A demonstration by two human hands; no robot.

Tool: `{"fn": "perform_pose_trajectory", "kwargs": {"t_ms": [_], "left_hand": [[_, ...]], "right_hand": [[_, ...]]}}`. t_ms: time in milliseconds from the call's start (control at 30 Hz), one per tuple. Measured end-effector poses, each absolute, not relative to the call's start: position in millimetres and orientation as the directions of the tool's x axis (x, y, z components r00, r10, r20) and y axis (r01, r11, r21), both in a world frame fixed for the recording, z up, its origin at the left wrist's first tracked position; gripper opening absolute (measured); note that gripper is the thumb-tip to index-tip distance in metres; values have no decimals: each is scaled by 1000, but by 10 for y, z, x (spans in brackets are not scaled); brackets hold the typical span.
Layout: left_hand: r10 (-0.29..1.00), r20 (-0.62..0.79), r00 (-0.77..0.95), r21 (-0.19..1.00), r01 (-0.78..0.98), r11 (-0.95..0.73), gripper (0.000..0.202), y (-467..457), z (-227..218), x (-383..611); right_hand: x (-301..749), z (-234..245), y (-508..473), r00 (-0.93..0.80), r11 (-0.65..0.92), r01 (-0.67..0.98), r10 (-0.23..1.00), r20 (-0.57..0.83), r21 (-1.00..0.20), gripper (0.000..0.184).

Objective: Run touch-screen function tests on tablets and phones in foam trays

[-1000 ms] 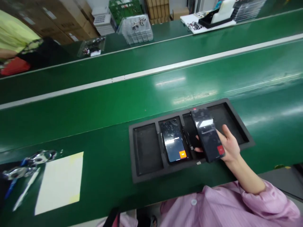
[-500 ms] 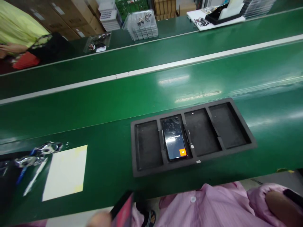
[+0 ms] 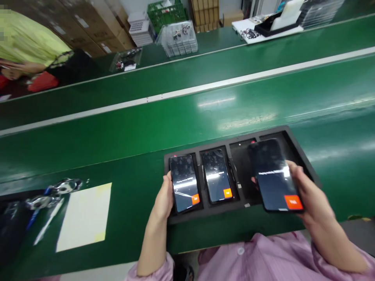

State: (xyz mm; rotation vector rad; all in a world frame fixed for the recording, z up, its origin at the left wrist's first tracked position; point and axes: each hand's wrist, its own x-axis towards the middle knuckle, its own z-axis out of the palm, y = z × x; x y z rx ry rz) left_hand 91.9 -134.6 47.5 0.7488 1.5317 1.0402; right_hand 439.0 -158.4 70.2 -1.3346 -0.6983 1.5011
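A black foam tray (image 3: 288, 131) with several compartments lies on the green bench in front of me. At its left compartment, my left hand (image 3: 164, 200) grips a smartphone (image 3: 184, 180) by its left edge; the screen is lit, with an orange box in its lower corner. Another smartphone (image 3: 216, 173) with a similar screen rests in the second compartment. My right hand (image 3: 312, 195) is closed around the right edge of a third smartphone (image 3: 274, 175), raised over the tray's right half and partly covering those compartments. Its screen also shows an orange box.
To the left lie a pale paper sheet (image 3: 84, 216), a white pen (image 3: 49, 221) and shiny metal pieces (image 3: 64, 186). A white divider strip (image 3: 187, 92) crosses the bench. Beyond it stand stacked clear trays (image 3: 180, 39). A person in yellow (image 3: 29, 43) is at far left.
Both hands have come up over the tray, each holding a smartphone. The left phone is now at the left compartment, the right one above the right half. The second compartment's phone stays put.
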Motion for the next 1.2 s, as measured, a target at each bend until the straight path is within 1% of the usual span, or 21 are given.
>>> {"fn": "perform_pose_trajectory", "kwargs": {"t_ms": [67, 100, 167, 200, 233, 267, 300, 333, 367, 433, 467, 567, 600, 633, 700, 767, 833, 900, 967, 1033, 1200], "left_hand": [[909, -364, -204, 882, 237, 407, 74, -1337, 572, 893], [923, -315, -219, 821, 425, 381, 69, -1320, 639, 886], [953, -165, -252, 611, 733, 300, 64, -1257, 779, 868], [963, -71, -259, 517, 816, 258, 63, -1215, 837, 853], [966, 25, -258, 466, 858, 217, 63, -1171, 878, 834], [960, 116, -253, 464, 869, 173, 64, -1127, 899, 810], [947, 201, -250, 496, 860, 122, 65, -1089, 896, 781], [928, 276, -252, 540, 839, 67, 65, -1055, 870, 751], [907, 336, -255, 582, 813, 12, 65, -1028, 824, 721], [873, 419, -251, 627, 775, -78, 66, -990, 691, 671], [862, 442, -246, 633, 767, -106, 67, -976, 618, 655], [852, 474, -221, 614, 777, -140, 68, -942, 433, 647], [850, 480, -216, 607, 781, -144, 69, -931, 392, 654], [848, 486, -213, 605, 782, -151, 70, -921, 363, 665], [841, 499, -211, 613, 772, -170, 72, -904, 336, 687], [835, 509, -209, 617, 765, -184, 72, -895, 337, 705], [836, 512, -197, 606, 773, -189, 72, -896, 350, 715], [839, 513, -183, 589, 785, -189, 72, -904, 362, 717], [841, 515, -167, 569, 800, -189, 71, -916, 366, 712], [841, 519, -152, 552, 811, -194, 71, -925, 364, 703], [857, 490, -161, 576, 797, -179, 70, -924, 347, 689]], "right_hand": [[4334, 591, -1392, -19, -422, -321, 898, -440, -848, 63], [4315, 546, -1326, -77, -443, -310, 893, -443, -841, 69], [4286, 511, -1273, -103, -384, -185, 923, -371, -905, 78], [4268, 524, -1283, -57, -291, -55, 956, -288, -955, 79], [4241, 553, -1311, 4, -167, 119, 986, -168, -979, 77], [4200, 593, -1351, 41, -32, 316, 999, -20, -948, 74], [4141, 634, -1396, 17, 97, 492, 992, 121, -865, 69], [4063, 667, -1441, -79, 221, 609, 973, 219, -762, 65], [3969, 684, -1481, -219, 337, 659, 941, 257, -673, 60], [3748, 662, -1543, -462, 498, 661, 860, 219, -561, 55], [3638, 626, -1568, -518, 528, 670, 836, 181, -521, 57], [3387, 495, -1643, -465, 481, 778, 873, 143, -404, 70], [3345, 463, -1667, -433, 452, 791, 890, 145, -412, 71], [3323, 440, -1687, -402, 419, 782, 905, 140, -462, 70], [3316, 415, -1707, -325, 314, 686, 939, 111, -656, 68], [3307, 391, -1685, -246, 156, 445, 968, 47, -882, 70], [3254, 358, -1620, -216, -30, 112, 975, -54, -993, 77], [3166, 333, -1521, -253, -237, -179, 949, -188, -955, 82], [3098, 350, -1408, -318, -408, -351, 899, -302, -843, 79], [3100, 422, -1316, -380, -505, -431, 853, -357, -748, 74], [3440, 699, -1395, -539, -645, -476, 751, -381, -598, 71]]}}
